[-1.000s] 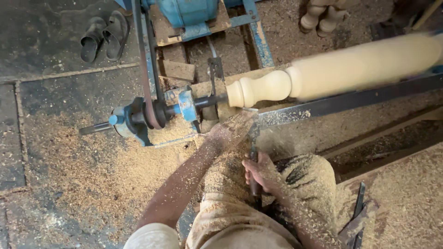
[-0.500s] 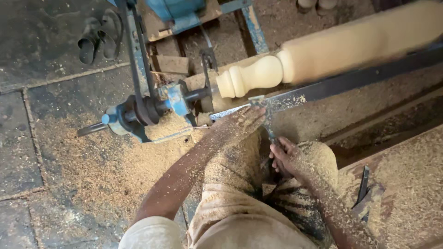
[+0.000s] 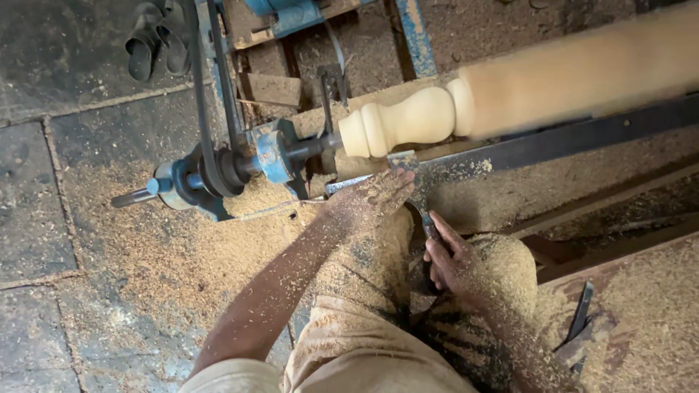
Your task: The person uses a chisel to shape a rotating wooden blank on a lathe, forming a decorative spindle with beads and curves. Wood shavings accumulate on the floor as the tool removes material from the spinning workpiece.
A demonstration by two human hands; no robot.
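Fingers of both hands grip chisel (image 3: 413,191) against spindle (image 3: 408,124)

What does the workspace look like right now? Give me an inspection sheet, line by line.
Surface: stone-slab floor, thick with sawdust.
Job's things: pale turned wooden spindle on blue metal lathe; flat steel chisel on the dark metal tool rest.
Clutter: dark sandals; spare dark tool at the right.
Grippers: left hand steadies the blade; right hand grips the handle.
Cables: black drive belt.
Surroundings: wooden beams under dust.
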